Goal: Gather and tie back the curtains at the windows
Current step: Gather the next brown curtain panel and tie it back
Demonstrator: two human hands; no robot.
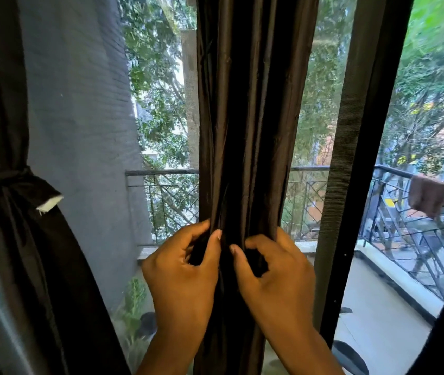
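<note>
A dark brown curtain (248, 104) hangs bunched into a narrow column in the middle of the window. My left hand (180, 277) grips its folds from the left, and my right hand (275, 277) grips them from the right, thumbs nearly touching at the centre. At the far left a second dark curtain (12, 239) hangs gathered, cinched by a dark tie band (2, 175) with a white-edged end sticking out.
A dark window frame post (356, 158) stands right of the held curtain. Beyond the mesh screen lie a balcony with a black metal railing (404, 234), a brown cloth (429, 194) draped over it, potted plants (134, 299) and trees.
</note>
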